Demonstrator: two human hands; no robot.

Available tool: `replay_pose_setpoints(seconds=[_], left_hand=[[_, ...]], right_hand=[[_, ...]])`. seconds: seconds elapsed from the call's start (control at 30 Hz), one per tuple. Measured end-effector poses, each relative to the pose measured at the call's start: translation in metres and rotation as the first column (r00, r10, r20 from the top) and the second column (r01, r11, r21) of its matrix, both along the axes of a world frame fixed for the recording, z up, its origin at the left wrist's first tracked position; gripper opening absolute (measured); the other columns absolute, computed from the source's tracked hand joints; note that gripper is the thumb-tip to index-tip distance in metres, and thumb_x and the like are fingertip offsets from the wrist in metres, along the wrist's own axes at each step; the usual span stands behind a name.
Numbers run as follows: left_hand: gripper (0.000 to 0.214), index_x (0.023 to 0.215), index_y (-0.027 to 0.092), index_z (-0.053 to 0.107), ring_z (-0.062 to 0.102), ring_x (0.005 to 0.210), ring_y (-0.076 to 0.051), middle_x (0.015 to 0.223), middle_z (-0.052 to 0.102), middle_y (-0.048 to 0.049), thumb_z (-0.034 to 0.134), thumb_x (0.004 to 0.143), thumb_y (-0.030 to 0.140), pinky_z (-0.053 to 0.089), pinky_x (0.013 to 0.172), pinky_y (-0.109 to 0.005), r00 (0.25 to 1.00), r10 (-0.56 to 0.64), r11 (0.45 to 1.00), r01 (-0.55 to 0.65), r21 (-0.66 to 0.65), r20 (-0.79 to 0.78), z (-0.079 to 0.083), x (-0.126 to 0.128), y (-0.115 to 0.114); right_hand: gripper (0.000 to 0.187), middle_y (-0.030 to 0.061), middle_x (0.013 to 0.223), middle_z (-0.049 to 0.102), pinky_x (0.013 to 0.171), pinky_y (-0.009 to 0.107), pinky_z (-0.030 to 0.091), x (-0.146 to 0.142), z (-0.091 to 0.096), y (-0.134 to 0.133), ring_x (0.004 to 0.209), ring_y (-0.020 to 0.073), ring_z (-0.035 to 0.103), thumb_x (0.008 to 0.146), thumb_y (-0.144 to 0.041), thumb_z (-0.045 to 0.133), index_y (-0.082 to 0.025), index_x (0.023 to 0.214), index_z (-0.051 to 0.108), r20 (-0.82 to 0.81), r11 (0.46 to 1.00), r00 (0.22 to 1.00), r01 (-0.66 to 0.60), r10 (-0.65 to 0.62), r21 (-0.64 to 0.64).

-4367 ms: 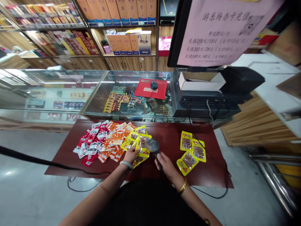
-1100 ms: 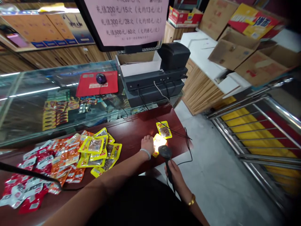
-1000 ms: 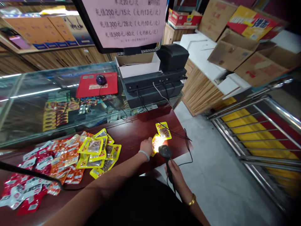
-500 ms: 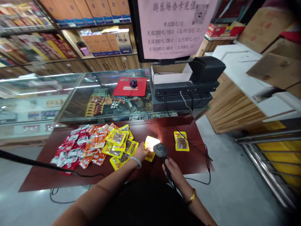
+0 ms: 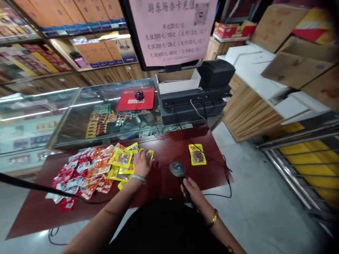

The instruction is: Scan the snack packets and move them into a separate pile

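Note:
My right hand [image 5: 192, 188] is wrapped round the handle of a dark handheld barcode scanner [image 5: 177, 169], whose head points away from me above the table. A small blue light shows on its top. My left hand [image 5: 142, 164] lies palm down over yellow snack packets [image 5: 122, 158], its fingers extended and partly smeared; the packets under it are partly hidden. Beside these lie orange packets [image 5: 99, 165] and red-and-white packets [image 5: 70, 174] in one overlapping heap. A single yellow packet [image 5: 197, 155] lies apart, right of the scanner, with a black cable across its corner.
The brown table [image 5: 161, 187] abuts a glass display counter [image 5: 106, 123] bearing a red mouse pad [image 5: 124, 100] and register equipment [image 5: 193, 106]. A monitor with a pink sign [image 5: 172, 35] stands above. Black cables [image 5: 226, 180] trail over the table's right edge; a metal rack [image 5: 288, 176] stands right.
My left hand has gone left from under the scanner to the yellow packets. The lit packet is no longer beneath the scanner, and its bright light is off. The view has shifted.

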State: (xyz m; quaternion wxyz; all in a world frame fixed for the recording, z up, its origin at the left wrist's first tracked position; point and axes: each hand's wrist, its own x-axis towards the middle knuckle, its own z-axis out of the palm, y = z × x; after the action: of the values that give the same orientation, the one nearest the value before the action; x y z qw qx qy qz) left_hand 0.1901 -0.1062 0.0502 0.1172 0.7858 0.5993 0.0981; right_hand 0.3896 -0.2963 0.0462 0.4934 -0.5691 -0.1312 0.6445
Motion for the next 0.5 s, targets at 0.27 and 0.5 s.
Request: replay_pose_setpoints(seconds=[0.27, 0.5], left_hand=[[0.069, 0.131, 0.014, 0.046, 0.046, 0.119, -0.027, 0.13, 0.05, -0.0157, 0.067, 0.073, 0.045, 0.033, 0.102, -0.036, 0.902, -0.432, 0.863, 0.421, -0.281, 0.024, -0.035, 0.172, 0.004], [0.085, 0.132, 0.016, 0.044, 0.039, 0.122, -0.035, 0.134, 0.043, -0.0198, 0.071, 0.062, 0.055, 0.037, 0.096, -0.043, 0.882, -0.457, 0.846, 0.392, -0.362, -0.113, -0.048, 0.251, 0.003]], right_hand=[[0.075, -0.0065, 0.049, 0.053, 0.04, 0.02, 0.029, 0.011, -0.021, -0.047, 0.038, 0.0092, 0.042, 0.058, -0.074, 0.067, -0.019, 0.107, 0.053, 0.017, 0.955, 0.959, 0.283, -0.283, -0.086], [0.063, -0.0045, 0.055, 0.053, 0.044, 0.023, 0.032, 0.011, -0.011, -0.076, 0.044, 0.0111, 0.044, 0.065, -0.073, 0.063, -0.021, 0.1, 0.058, 0.066, 0.933, 0.936, 0.35, -0.345, -0.082]])
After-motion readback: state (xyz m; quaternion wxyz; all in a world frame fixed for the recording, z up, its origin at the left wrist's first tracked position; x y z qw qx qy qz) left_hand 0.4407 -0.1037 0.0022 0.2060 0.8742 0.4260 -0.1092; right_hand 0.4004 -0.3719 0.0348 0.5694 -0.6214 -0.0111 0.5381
